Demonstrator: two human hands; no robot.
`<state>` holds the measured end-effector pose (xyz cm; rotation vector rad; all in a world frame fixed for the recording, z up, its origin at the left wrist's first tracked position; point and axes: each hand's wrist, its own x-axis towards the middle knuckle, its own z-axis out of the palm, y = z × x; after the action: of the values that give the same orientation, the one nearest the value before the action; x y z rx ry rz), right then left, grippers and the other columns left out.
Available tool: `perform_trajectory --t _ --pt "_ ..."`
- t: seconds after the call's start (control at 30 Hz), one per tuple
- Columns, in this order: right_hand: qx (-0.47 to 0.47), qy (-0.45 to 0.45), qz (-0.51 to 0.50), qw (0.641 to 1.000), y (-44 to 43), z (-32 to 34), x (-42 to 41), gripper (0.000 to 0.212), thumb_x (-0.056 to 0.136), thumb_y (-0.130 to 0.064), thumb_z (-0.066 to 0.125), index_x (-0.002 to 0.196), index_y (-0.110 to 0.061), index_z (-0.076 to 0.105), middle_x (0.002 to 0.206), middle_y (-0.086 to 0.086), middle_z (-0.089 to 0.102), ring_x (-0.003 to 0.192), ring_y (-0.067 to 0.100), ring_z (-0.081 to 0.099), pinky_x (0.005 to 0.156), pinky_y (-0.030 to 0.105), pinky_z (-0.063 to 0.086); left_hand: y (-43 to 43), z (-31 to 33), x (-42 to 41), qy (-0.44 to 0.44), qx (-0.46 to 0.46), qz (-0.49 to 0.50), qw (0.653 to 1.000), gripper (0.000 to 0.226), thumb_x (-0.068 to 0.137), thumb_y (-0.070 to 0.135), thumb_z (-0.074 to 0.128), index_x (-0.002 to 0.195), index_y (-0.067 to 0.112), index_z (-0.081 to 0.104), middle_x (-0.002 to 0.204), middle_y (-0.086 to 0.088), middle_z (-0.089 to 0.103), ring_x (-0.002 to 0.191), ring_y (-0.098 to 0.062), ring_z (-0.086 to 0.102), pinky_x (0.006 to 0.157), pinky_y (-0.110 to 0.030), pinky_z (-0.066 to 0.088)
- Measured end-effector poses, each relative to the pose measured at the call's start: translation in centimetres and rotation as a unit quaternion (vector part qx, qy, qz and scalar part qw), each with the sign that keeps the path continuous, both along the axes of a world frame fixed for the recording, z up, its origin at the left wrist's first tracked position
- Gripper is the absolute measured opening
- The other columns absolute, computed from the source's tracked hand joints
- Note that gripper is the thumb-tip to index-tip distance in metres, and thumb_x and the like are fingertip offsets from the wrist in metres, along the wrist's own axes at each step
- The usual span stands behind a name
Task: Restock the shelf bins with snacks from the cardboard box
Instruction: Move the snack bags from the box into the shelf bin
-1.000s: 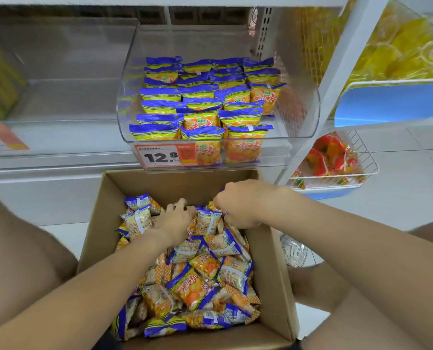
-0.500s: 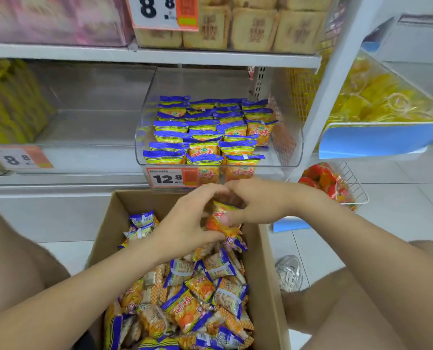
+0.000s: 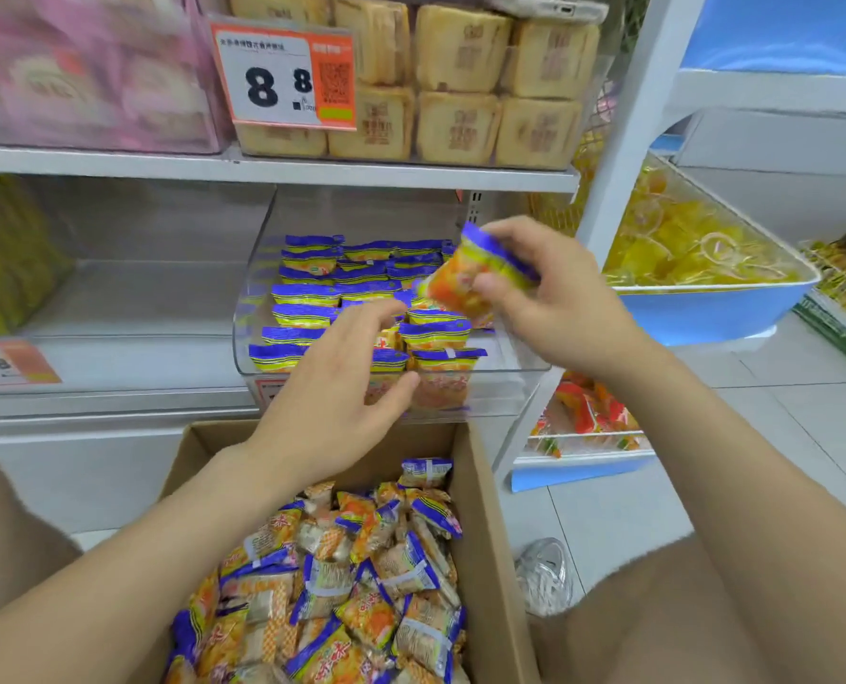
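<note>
A cardboard box [image 3: 490, 535] full of small blue, yellow and orange snack packets [image 3: 362, 585] stands on the floor below me. Above it a clear plastic shelf bin [image 3: 510, 357] holds several neat rows of the same packets. My right hand [image 3: 554, 308] pinches one snack packet [image 3: 475, 274] in the air over the bin's right side. My left hand [image 3: 342, 392] hovers at the bin's front edge with fingers loosely spread, holding nothing.
An empty clear bin [image 3: 129, 298] sits left of the stocked one. The shelf above carries tan pastry packs [image 3: 460, 81] and a price tag [image 3: 287, 76]. A white upright post [image 3: 623, 140], a blue tray of yellow sweets [image 3: 707, 308] and a wire basket [image 3: 589, 436] stand at right.
Both hands rose out of the box. The right hand carried one packet up over the bin, and the left hand let go of it and moved to the bin's front.
</note>
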<state>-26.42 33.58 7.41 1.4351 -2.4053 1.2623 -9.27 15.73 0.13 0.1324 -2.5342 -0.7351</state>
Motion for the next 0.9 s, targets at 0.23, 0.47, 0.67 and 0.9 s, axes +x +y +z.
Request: perform_trajectory --t 0.23,0.47,0.67,0.9 --pt "0.274 0.279 -0.17 0.904 -2.7 -2.1 -3.6 0.04 0.096 -0.016 0.07 0.132 -0.013 0.055 0.114 0.015 0.063 0.104 0.039 0.056 0.08 0.044 0.046 -1.1 -1.8 -1.5 -0.142 -0.206 -0.004 0.968 0.05 0.11 0.05 0.03 0.155 0.031 0.038 0.157 0.005 0.045 0.147 -0.021 0.04 0.122 -0.051 0.027" --pt "0.452 0.276 -0.159 0.833 -6.2 -4.3 -5.2 0.034 0.097 -0.023 0.067 0.13 -0.028 0.063 0.126 0.01 0.064 0.126 0.039 0.042 0.101 0.05 0.032 -1.3 -1.8 -1.3 -0.165 -0.237 -0.006 0.957 0.055 0.108 0.052 0.037 0.159 0.031 0.032 0.16 0.004 0.044 0.149 -0.021 0.038 0.124 -0.05 0.025" --pt "0.435 0.272 -0.134 0.848 -5.6 -3.7 -6.2 0.032 0.096 -0.024 0.068 0.126 -0.023 0.059 0.118 0.009 0.068 0.116 0.035 0.056 0.089 0.043 0.037 -1.8 -1.6 -1.3 -0.176 -0.23 -0.028 0.957 0.061 0.107 0.056 0.035 0.163 0.036 0.021 0.165 0.007 0.034 0.154 -0.017 0.028 0.128 -0.045 0.018" --pt "0.421 0.32 -0.122 0.84 -4.9 -3.8 -5.9 0.035 0.091 0.0 0.064 0.121 -0.019 0.062 0.114 0.009 0.068 0.109 0.034 0.059 0.083 0.042 0.04 -2.0 -1.9 -1.5 -0.178 -0.237 -0.042 0.954 0.065 0.107 0.055 0.041 0.164 0.035 0.017 0.166 0.006 0.032 0.154 -0.019 0.026 0.128 -0.046 0.016"
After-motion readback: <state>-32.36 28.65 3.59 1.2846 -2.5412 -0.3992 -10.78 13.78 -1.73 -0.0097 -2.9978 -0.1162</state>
